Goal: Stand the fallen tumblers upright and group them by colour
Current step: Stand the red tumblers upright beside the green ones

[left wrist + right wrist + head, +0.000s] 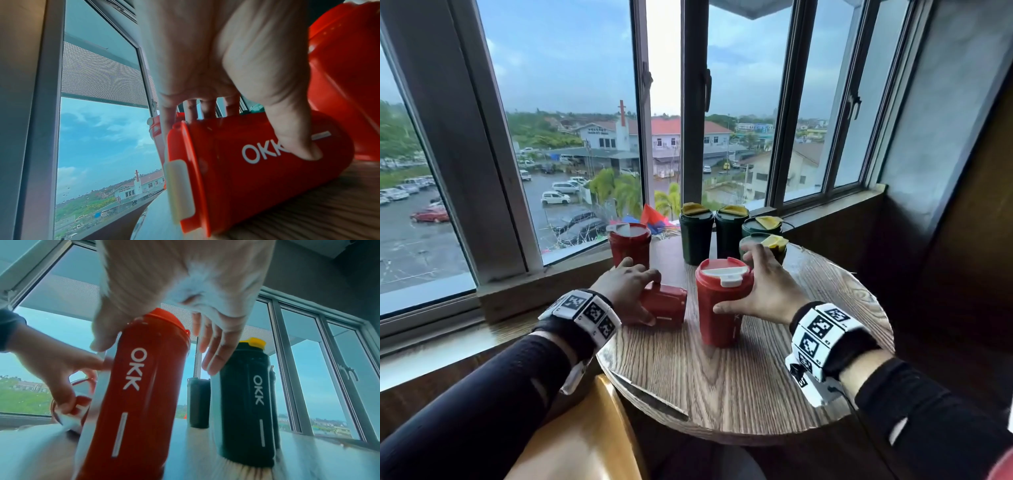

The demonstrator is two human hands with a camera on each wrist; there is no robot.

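Note:
A red tumbler [666, 306] [246, 170] lies on its side at the left of the round wooden table [722, 383]. My left hand [650, 298] [236, 129] grips it from above, thumb on the near side and fingers over the far side. A second red tumbler [720, 308] [133, 394] stands upright mid-table. My right hand [736, 284] [156, 356] spans it, thumb touching its front and straight fingers behind its lid. A third red tumbler [629, 246] stands at the back left. Several dark green tumblers with yellow lids [695, 240] [246, 402] stand grouped at the back right.
The table sits against a window sill [534, 291] under tall windows. A yellow chair back [585, 438] is at the near left below the table's edge. Coloured flags [654, 219] lie on the sill behind the tumblers. Bare wood fills the table's near half.

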